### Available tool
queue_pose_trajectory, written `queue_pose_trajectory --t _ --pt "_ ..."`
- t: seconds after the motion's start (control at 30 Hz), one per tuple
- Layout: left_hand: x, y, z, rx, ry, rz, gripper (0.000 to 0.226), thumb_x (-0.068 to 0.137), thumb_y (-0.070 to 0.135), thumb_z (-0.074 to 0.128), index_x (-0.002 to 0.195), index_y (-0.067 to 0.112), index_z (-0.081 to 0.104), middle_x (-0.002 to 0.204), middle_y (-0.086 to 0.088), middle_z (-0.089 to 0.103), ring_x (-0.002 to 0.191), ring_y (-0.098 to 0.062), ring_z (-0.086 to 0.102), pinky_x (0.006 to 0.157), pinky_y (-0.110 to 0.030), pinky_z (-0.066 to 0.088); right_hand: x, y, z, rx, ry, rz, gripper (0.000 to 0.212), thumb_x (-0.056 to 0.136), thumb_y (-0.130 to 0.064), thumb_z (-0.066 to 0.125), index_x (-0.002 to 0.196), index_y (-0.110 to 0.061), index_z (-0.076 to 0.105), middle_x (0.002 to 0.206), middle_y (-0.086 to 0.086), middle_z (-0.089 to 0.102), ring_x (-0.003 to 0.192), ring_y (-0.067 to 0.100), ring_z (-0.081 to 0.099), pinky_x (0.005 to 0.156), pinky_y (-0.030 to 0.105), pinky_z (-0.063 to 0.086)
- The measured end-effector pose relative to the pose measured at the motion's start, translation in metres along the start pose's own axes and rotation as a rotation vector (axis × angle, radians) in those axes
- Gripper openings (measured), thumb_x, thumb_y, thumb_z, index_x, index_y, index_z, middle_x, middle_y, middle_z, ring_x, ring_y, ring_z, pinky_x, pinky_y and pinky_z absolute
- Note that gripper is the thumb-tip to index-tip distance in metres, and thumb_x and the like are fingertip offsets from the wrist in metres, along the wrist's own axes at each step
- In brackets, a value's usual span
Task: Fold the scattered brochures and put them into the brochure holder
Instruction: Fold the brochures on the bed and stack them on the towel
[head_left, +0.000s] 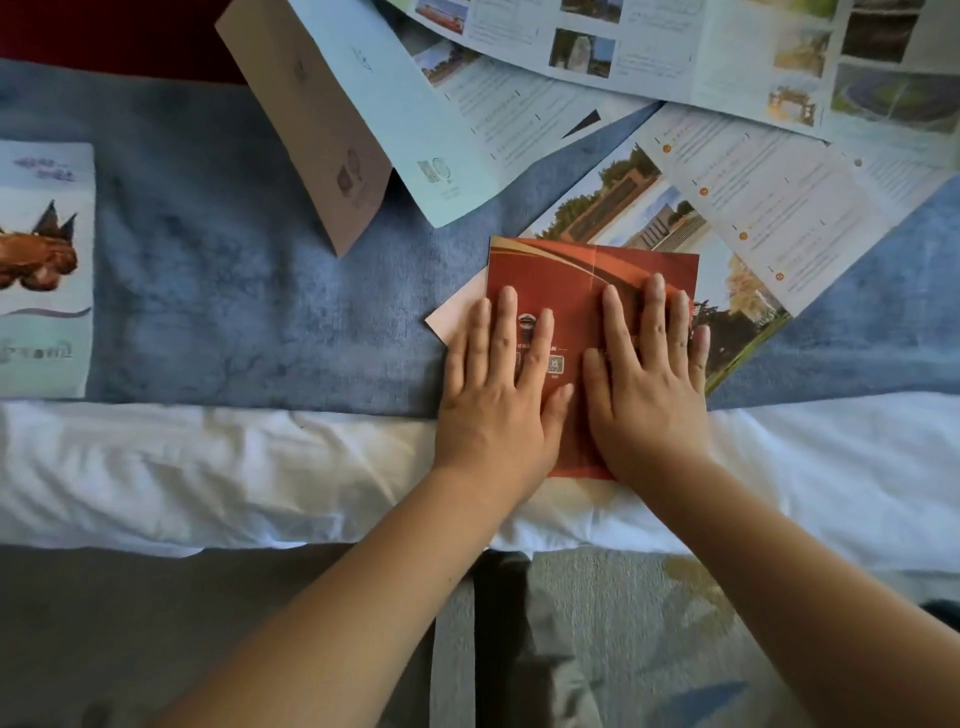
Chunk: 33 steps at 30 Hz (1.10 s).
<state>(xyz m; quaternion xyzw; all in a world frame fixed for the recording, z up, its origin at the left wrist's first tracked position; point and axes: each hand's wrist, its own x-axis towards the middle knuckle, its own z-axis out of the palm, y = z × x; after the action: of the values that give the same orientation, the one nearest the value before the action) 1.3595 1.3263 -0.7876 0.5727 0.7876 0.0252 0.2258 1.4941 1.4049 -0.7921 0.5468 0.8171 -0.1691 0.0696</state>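
A red brochure (566, 275) lies folded on the blue blanket (249, 291), its near end over the white sheet. My left hand (498, 395) and my right hand (647, 384) press flat on it side by side, fingers straight. A pale corner of paper (451, 323) sticks out from under its left edge. Unfolded brochures lie scattered behind: one with building photos (644, 208) partly under the red one, a text one (769, 197) to the right, a pale blue one (415, 119) half standing, and a large one (675, 47) at the top. No brochure holder is in view.
A folded brochure with a brown bronze figure (44, 270) lies at the far left on the blanket. The white sheet (208, 467) runs along the bed's near edge. Below it is patterned carpet (613, 623) and a dark trouser leg (504, 639).
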Motion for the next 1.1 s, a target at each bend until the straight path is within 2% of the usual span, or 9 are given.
queue_pose_trajectory --t 0.13,0.27,0.47,0.53,0.67,0.77,0.87,0.97,1.1 --pt "0.000 -0.001 0.002 0.014 -0.010 -0.008 0.068 0.105 0.055 0.018 0.163 0.029 -0.006 0.169 -0.015 -0.018 0.156 -0.033 -0.016 0.126 -0.049 -0.001 0.000 -0.001 0.004 0.022 0.031 0.003 0.061 0.109 -0.045 0.025 0.166 -0.030 0.006 0.172 0.005 -0.012 0.158 0.026 -0.015 0.126 0.046 -0.012" --pt "-0.013 0.008 -0.005 -0.229 0.048 -0.050 0.076 0.105 0.051 0.031 0.164 0.017 -0.003 0.168 -0.019 -0.016 0.158 -0.033 -0.005 0.128 -0.046 0.008 -0.006 0.003 0.002 0.112 0.053 0.042 0.064 0.107 -0.044 0.022 0.165 -0.019 0.013 0.172 0.009 -0.007 0.158 0.026 -0.012 0.127 0.044 -0.011" --pt "-0.028 0.006 -0.018 -0.709 0.246 -0.175 0.065 0.101 0.015 0.061 0.158 0.006 0.031 0.168 -0.013 0.019 0.154 -0.013 0.018 0.116 -0.004 0.011 -0.010 0.004 -0.001 0.254 0.058 0.004 0.066 0.106 -0.048 0.012 0.165 -0.019 0.016 0.173 0.006 -0.003 0.159 0.022 -0.010 0.127 0.042 -0.011" --pt "-0.025 0.002 -0.020 -0.758 0.311 -0.187 0.057 0.098 0.005 0.063 0.152 0.006 0.045 0.162 -0.011 0.037 0.150 -0.015 0.034 0.119 -0.013 0.024 -0.010 0.005 -0.002 0.323 0.058 0.002 0.067 0.105 -0.050 0.009 0.165 -0.021 0.014 0.173 0.003 -0.002 0.159 0.018 -0.010 0.126 0.041 -0.013" --pt "-0.016 0.000 -0.027 -1.162 0.196 -0.328 0.056 0.098 0.005 0.063 0.149 0.023 0.050 0.144 0.003 0.061 0.128 -0.016 0.062 0.110 -0.042 0.049 -0.010 0.007 -0.007 0.392 0.039 0.012 0.070 0.103 -0.055 0.007 0.166 -0.024 0.009 0.173 -0.002 -0.001 0.158 0.016 -0.013 0.126 0.043 -0.014" --pt "-0.009 0.003 -0.030 -1.532 0.137 -0.485 0.057 0.100 0.000 0.060 0.149 0.028 0.051 0.125 0.009 0.072 0.115 -0.010 0.069 0.104 -0.041 0.054 -0.010 0.003 -0.015 0.475 0.008 0.033 0.072 0.102 -0.057 0.010 0.165 -0.022 0.006 0.173 -0.004 -0.004 0.157 0.012 -0.015 0.126 0.043 -0.014" --pt "-0.005 0.006 -0.028 -1.805 0.073 -0.535 0.058 0.099 -0.004 0.057 0.147 0.028 0.051 0.135 0.007 0.067 0.126 -0.014 0.063 0.110 -0.045 0.048 -0.009 -0.006 -0.031 0.644 -0.033 0.082 0.075 0.101 -0.062 0.019 0.165 -0.027 0.001 0.172 -0.007 -0.008 0.156 0.006 -0.017 0.127 0.042 -0.011" --pt "-0.008 0.007 -0.028 -1.977 -0.026 -0.429 0.065 0.094 -0.003 0.058 0.150 0.028 0.047 0.140 -0.001 0.065 0.130 -0.020 0.060 0.106 -0.042 0.052 -0.002 -0.014 -0.053 0.787 0.041 0.114 0.084 0.096 -0.071 0.033 0.165 -0.033 0.005 0.172 -0.008 -0.004 0.155 0.003 -0.013 0.128 0.038 -0.007" --pt "-0.011 0.007 -0.029 -1.972 -0.145 -0.294 0.079 0.088 -0.019 0.050 0.153 0.026 0.043 0.140 -0.010 0.063 0.125 -0.022 0.062 0.101 -0.035 0.054 0.009 -0.010 -0.068 0.559 0.063 0.019 0.082 0.099 -0.065 0.036 0.166 -0.028 0.006 0.173 -0.003 -0.003 0.157 0.011 -0.014 0.128 0.046 -0.007"
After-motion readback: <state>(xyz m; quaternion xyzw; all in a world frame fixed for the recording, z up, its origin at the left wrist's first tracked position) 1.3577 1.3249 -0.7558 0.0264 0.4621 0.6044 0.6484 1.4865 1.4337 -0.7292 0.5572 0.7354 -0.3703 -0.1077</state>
